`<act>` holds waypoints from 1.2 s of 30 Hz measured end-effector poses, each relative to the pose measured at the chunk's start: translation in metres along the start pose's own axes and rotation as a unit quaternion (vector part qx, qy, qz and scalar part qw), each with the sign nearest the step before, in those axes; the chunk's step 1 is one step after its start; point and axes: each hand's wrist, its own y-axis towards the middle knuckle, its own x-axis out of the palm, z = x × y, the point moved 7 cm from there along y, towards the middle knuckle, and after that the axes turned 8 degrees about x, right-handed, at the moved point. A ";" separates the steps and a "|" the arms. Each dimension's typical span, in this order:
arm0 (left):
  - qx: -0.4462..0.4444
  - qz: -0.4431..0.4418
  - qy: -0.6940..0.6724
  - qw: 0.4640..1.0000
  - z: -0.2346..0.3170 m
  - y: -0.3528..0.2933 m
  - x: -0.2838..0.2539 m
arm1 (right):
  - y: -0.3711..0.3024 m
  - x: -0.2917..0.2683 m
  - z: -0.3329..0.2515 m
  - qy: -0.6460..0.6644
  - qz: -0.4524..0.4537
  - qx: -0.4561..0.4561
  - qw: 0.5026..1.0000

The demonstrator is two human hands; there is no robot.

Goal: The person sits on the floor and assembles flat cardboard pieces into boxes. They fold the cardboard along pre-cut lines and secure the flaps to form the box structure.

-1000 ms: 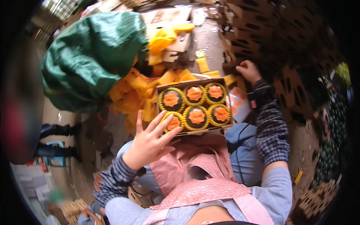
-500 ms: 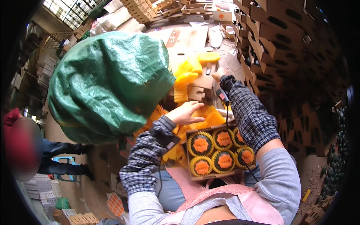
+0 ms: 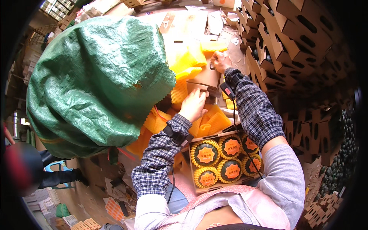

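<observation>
My right hand (image 3: 221,62) is closed on the far right edge of a brown cardboard box (image 3: 203,78), beside its hand hole. Closer to me, the fingers of my left hand (image 3: 194,105) curl over the same box's near flap. Yellow foam netting (image 3: 188,59) lies over the box's left part, and more yellow foam sleeves (image 3: 214,120) are bunched just below my left hand. Against my lap sits an open carton (image 3: 194,174) of several round dark green melons (image 3: 230,170), each in a yellow foam net with an orange label.
A big green woven sack (image 3: 96,88) bulges at the left. Stacked cardboard cartons (image 3: 291,38) rise on the right, with a heap of dark green melons (image 3: 339,153) beyond. A person (image 3: 57,178) is at the far left by a blue stool (image 3: 59,168).
My left hand has gone from open above the yellow foam to the box's near flap. My right hand has shifted slightly left onto the box's edge. The view has moved too.
</observation>
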 end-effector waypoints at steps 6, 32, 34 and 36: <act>-0.005 -0.044 -0.008 0.999 -0.008 -0.001 0.009 | -0.002 -0.003 0.014 0.296 -0.146 0.009 0.944; -0.191 0.173 0.100 0.961 -0.074 0.079 -0.094 | -0.034 0.012 0.022 0.064 -0.250 0.284 0.923; -0.264 0.057 0.041 0.962 -0.084 0.095 -0.067 | -0.044 0.013 0.022 0.105 -0.249 0.311 0.911; -0.306 -0.008 0.021 0.952 -0.090 0.102 -0.045 | -0.055 0.018 0.023 0.115 -0.284 0.326 0.894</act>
